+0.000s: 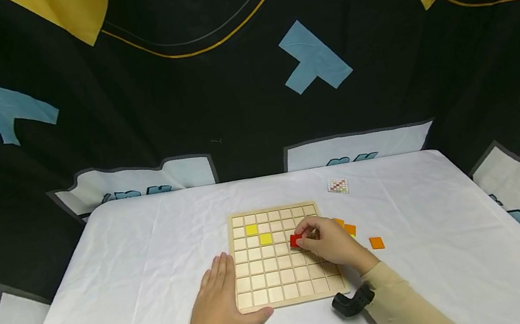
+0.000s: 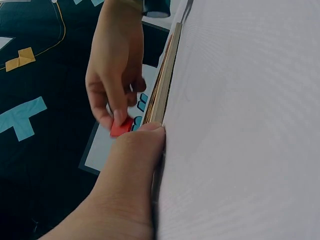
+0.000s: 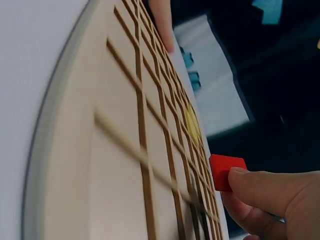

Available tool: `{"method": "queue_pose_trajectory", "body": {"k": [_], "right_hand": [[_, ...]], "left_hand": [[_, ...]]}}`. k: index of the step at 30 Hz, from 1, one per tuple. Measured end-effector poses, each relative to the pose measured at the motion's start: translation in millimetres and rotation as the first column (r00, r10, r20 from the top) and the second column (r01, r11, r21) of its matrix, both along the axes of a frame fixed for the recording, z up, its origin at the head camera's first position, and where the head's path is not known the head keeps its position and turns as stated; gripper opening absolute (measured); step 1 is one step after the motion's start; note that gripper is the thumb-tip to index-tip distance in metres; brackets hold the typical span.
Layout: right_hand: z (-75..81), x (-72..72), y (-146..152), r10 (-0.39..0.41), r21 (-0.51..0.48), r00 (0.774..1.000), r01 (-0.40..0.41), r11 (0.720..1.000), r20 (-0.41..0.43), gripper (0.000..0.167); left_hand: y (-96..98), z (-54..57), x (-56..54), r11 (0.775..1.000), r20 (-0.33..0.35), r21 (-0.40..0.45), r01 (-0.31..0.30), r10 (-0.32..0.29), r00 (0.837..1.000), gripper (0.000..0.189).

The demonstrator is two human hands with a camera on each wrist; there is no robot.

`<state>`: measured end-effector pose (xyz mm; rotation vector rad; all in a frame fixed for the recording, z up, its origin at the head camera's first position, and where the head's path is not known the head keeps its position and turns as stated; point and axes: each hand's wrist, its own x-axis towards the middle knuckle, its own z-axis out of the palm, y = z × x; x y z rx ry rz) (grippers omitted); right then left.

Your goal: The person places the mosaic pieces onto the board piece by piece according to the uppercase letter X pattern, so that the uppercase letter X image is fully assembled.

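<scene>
A square wooden grid board [image 1: 279, 278] lies flat with two yellow tiles [image 1: 265, 239] set diagonally in its cells. Between thumb and fingertips, my right hand [image 1: 327, 242] pinches a red tile [image 1: 295, 241] over the right half of the board. The right wrist view shows this red tile [image 3: 226, 172] close above the grid lines. Along the board's left side rests my left hand [image 1: 222, 306], fingers straight, its thumb at the front left corner. In the left wrist view the left thumb [image 2: 135, 155] touches the board's edge [image 2: 167, 75].
Several orange tiles [image 1: 377, 243] lie right of the board, some partly hidden by the right hand. A small card with a coloured grid pattern [image 1: 338, 185] lies behind the board. White cloth covers the table [image 1: 127, 264], and a dark curtain [image 1: 209, 107] hangs behind it.
</scene>
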<state>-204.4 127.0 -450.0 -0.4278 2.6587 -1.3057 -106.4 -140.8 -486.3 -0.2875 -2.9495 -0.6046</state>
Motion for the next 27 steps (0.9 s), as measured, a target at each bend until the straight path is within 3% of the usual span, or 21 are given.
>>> {"method": "queue_pose_trajectory", "body": {"k": [11,27], "right_hand": [[-10.6,-2.9,-34.0,0.072,0.113,0.99,-0.059,0.992,-0.118,0.007],[-10.1,3.3,-31.3,0.111,0.187,0.977,-0.076,0.979,-0.182,0.007]], "left_hand": [[-0.4,-0.6,0.5,1.0,0.002,-0.003,0.001,-0.001,1.0,0.133],[-0.7,-1.5,-0.3,1.0,0.0,-0.018,0.001,-0.001,1.0,0.134]]}}
